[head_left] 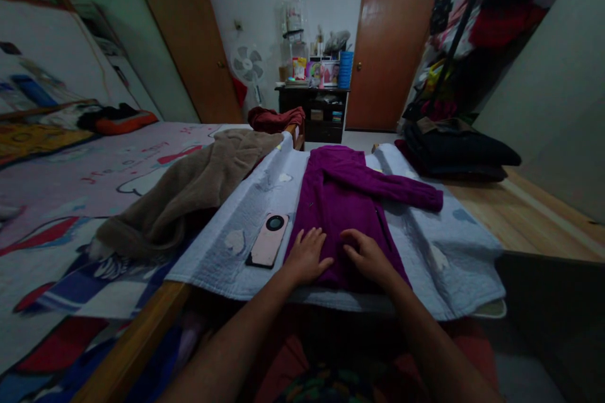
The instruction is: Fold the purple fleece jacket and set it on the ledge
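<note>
A purple jacket (345,208) lies spread on a light blue quilted cloth, partly folded, with one sleeve reaching out to the right. My left hand (308,256) rests flat on the jacket's lower left part, fingers stretched out. On its lower right part is my right hand (367,255), fingers slightly curled and apart, with nothing visible in it. A pink phone (268,240) with a round black camera ring lies on the cloth to the left of my left hand.
The quilted cloth (217,271) covers the surface before me. A brown fleece garment (189,189) lies to its left, beside a patterned bed (104,170). Folded dark clothes (460,148) are stacked at the right. Behind stand a fan (248,64) and a dark cabinet (309,129).
</note>
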Demonstrator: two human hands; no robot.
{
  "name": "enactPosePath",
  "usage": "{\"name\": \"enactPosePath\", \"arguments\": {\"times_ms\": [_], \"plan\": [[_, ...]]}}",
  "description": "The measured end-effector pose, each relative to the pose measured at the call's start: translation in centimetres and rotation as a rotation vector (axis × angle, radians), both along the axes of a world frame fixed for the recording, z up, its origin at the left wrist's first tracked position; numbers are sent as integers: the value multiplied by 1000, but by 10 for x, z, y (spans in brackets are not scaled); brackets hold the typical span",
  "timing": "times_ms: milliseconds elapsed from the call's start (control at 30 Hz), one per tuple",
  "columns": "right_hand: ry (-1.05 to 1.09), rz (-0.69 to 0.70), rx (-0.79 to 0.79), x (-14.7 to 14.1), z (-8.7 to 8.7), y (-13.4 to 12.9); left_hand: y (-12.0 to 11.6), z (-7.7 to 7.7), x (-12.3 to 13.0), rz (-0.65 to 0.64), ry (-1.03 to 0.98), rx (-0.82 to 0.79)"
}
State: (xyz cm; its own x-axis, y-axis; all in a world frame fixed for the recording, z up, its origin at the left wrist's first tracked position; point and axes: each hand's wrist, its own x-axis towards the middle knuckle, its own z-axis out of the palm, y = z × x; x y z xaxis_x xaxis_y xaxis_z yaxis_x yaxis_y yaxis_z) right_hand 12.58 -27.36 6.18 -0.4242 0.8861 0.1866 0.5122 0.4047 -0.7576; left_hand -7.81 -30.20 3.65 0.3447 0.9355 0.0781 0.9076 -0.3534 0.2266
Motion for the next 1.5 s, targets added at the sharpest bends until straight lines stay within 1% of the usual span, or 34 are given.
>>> {"name": "enactPosePath", "arguments": {"times_ms": [33, 100, 200, 267, 467, 700, 1133, 1233, 1333, 1400, 1500], "plan": [[-38, -23, 40, 2, 0, -2, -1, -3, 2, 13, 8, 19], [-119, -19, 108, 6, -4, -5, -2, -7, 5, 23, 20, 52], [-189, 27, 155, 7, -11, -8, -2, -8, 6, 25, 37, 68], [-210, 27, 171, 6, -14, -8, -3, -7, 6, 25, 47, 66], [-216, 18, 179, 4, -14, -10, -3, -11, 4, 22, 49, 94], [-198, 7, 185, 3, -18, -10, -1, -17, 2, 24, 36, 84], [-210, -6, 180, 2, -21, -7, -3, -13, 3, 28, 10, 71], [-229, -6, 148, 1, -16, -7, -3, -13, 2, 26, -8, 76], [-247, 14, 96, 2, -7, -5, -4, -10, 2, 23, -9, 61], [-264, 49, 55, 3, 0, -2, -4, -6, 3, 22, 2, 38], [-296, 138, -18, 7, 11, 9, -5, 0, 2, 17, 3, -2]]}}
